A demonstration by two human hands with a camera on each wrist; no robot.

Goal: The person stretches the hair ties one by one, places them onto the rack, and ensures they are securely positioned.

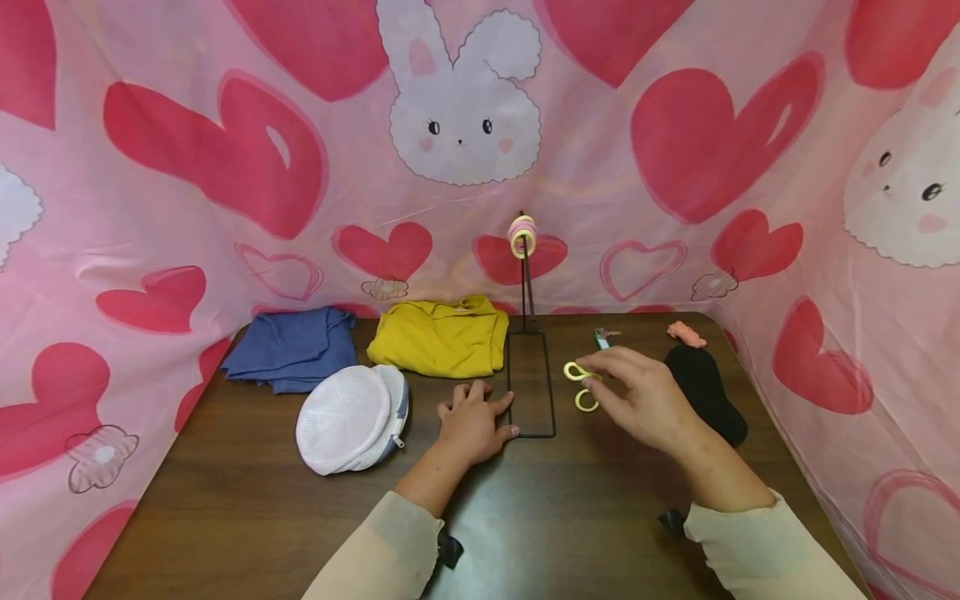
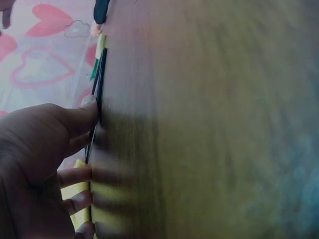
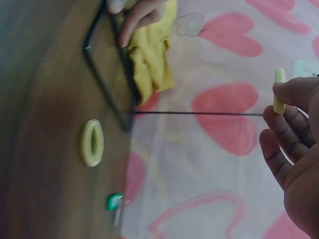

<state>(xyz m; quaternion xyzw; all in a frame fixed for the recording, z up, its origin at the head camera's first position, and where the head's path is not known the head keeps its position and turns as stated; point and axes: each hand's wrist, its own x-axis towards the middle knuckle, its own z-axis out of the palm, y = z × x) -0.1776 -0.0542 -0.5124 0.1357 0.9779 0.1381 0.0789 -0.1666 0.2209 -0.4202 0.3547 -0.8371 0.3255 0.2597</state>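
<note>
My right hand (image 1: 637, 396) pinches a pale yellow hair tie (image 1: 575, 371) between thumb and fingers, raised above the table in the right wrist view. A second yellow hair tie (image 3: 92, 143) lies on the table below it. My left hand (image 1: 471, 422) rests on the table with its fingers spread, thumb and forefinger pressing the near left side of the base of a black wire stand (image 1: 553, 392). Several yellow and pink hair ties (image 1: 522, 237) hang on the arm at the stand's top.
A folded blue cloth (image 1: 288, 346), a folded yellow cloth (image 1: 442, 337) and a round white mesh bag (image 1: 345, 421) lie left of the stand. To the right are a small green-and-white item (image 1: 601, 339) with a key, a black sock-like item (image 1: 705, 396) and a coral scrunchie (image 1: 686, 334).
</note>
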